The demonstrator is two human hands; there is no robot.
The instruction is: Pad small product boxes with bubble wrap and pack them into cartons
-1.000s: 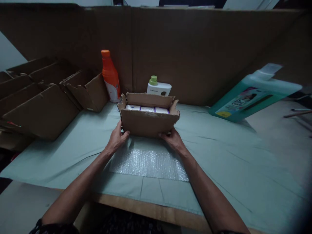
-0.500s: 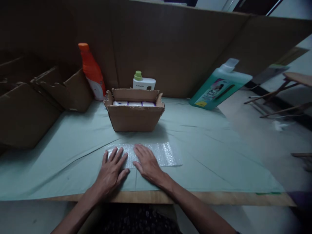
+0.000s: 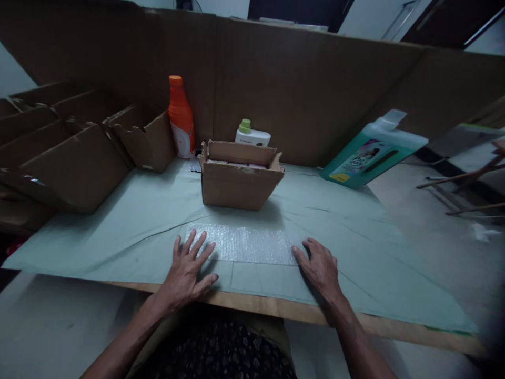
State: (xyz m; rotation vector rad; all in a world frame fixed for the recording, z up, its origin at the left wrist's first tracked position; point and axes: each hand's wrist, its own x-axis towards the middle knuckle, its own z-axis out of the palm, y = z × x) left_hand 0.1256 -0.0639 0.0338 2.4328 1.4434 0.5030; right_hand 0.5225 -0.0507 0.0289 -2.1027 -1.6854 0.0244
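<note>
A strip of clear bubble wrap [image 3: 252, 245] lies flat on the pale green cloth in front of me. At its left end my left hand [image 3: 190, 268] is open, palm down, with the fingers spread and the fingertips on the wrap. My right hand [image 3: 320, 266] is by the right end, its thumb tip touching the wrap's edge and its fingers slightly bent and apart from the thumb. Just behind the wrap stands an open cardboard box [image 3: 236, 185], holding several white and purple packs whose tops barely show.
Several open cardboard boxes [image 3: 79, 168] stand at the left. Behind are an orange bottle [image 3: 181, 118] and a white bottle with a green cap [image 3: 252, 138]. A teal jug [image 3: 371, 152] leans at the right. A tall cardboard wall [image 3: 284, 89] closes off the back.
My right hand has slid rightward along the bubble wrap, from its middle to its right end. My left hand stays at the left end. The view has shifted to the left.
</note>
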